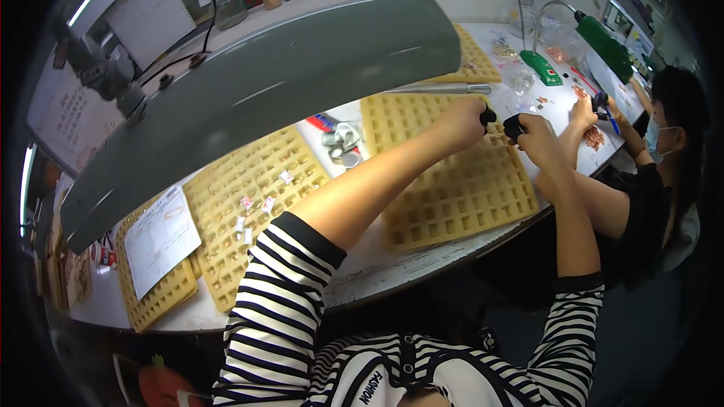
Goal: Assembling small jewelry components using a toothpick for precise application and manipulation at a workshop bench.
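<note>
My left hand [465, 125] is closed, with black covers on the fingertips, over the far right part of a yellow gridded tray [452, 207]. Just right of it is my right hand [538, 142], also closed, a black cover on its fingers. The fingertips of the two hands face each other across a small gap. Whatever they pinch, if anything, is too small or hidden to make out. The tray's square pockets under my forearm look bare near the front. A silver metal rod [445, 88] lies beyond the tray's far edge.
A large grey lamp hood [279, 79] spans the left and middle. Left stand another pocketed tray [256, 181] with small tagged pieces and a paper sheet [162, 237] on a further tray. At right, a masked person [664, 143] works beside copper-coloured pieces [593, 138] and a green lamp [603, 45].
</note>
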`<state>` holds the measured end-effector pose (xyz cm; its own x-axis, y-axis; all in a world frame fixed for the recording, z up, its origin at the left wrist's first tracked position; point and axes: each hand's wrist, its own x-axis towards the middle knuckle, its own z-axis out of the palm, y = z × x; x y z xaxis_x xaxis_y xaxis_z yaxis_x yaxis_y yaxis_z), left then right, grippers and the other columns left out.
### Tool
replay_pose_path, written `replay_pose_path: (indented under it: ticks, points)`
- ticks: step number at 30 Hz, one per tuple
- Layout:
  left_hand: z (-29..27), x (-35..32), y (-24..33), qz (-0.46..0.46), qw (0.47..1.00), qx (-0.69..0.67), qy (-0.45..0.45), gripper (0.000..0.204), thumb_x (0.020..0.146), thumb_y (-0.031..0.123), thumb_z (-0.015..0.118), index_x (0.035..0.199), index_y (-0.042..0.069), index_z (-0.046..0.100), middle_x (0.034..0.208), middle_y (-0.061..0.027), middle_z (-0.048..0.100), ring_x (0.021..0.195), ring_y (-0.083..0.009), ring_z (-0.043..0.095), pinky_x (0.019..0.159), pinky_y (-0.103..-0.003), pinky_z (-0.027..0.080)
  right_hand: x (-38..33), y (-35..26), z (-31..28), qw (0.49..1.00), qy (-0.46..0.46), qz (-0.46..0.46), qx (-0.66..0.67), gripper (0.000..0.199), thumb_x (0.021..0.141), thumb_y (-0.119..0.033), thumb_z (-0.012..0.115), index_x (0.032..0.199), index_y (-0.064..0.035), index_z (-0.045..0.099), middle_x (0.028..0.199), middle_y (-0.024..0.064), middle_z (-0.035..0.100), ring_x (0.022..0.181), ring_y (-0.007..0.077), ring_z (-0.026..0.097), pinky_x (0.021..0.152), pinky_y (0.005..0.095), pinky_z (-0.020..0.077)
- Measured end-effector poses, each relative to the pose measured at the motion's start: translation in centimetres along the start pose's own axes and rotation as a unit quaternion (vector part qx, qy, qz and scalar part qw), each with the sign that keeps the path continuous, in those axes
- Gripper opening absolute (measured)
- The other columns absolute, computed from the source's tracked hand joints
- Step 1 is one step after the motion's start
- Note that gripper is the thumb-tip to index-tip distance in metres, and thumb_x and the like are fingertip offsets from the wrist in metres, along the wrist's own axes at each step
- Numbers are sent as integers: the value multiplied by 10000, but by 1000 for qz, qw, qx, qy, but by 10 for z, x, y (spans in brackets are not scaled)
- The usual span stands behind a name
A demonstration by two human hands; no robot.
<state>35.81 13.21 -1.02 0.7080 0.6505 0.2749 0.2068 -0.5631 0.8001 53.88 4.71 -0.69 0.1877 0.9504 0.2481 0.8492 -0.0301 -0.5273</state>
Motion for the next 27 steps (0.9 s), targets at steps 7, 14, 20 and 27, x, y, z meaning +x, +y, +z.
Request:
replay_pose_path:
  ticks: [7, 14, 20, 27]
  points:
    - [-111, -95, 39, -4, 987, 157, 46, 158, 707, 66, 559, 828, -20, 615, 801, -228, 611, 805, -367, 596, 712, -412, 472, -16, -93, 10, 994, 51, -99, -21, 122, 701, 10, 481, 796, 32, 554, 715, 206, 569, 643, 382, 533, 581, 373, 411]
    - [-171, -192, 44, -126, 959, 250, 34, 99, 754, 48, 526, 801, -27, 568, 751, -171, 578, 681, -314, 559, 622, -385, 435, -31, -191, 58, 927, -132, -345, 57, 185, 766, 5, 551, 937, 24, 618, 742, 153, 546, 641, 265, 530, 597, 309, 415]
    - [-170, -251, 25, -115, 948, 291, 60, 77, 749, 43, 523, 792, -19, 543, 826, -151, 558, 786, -335, 551, 675, -416, 432, -32, -229, 112, 863, -153, -481, -20, 107, 609, 4, 557, 701, -48, 574, 712, 78, 549, 705, 278, 569, 608, 382, 461]
    - [-177, -268, 16, -114, 950, 271, 108, 81, 770, 78, 568, 811, 10, 557, 813, -127, 552, 755, -320, 544, 660, -397, 437, -24, -246, 127, 816, -203, -528, -119, 46, 622, -42, 570, 664, -50, 587, 710, 77, 557, 712, 251, 590, 600, 357, 487]
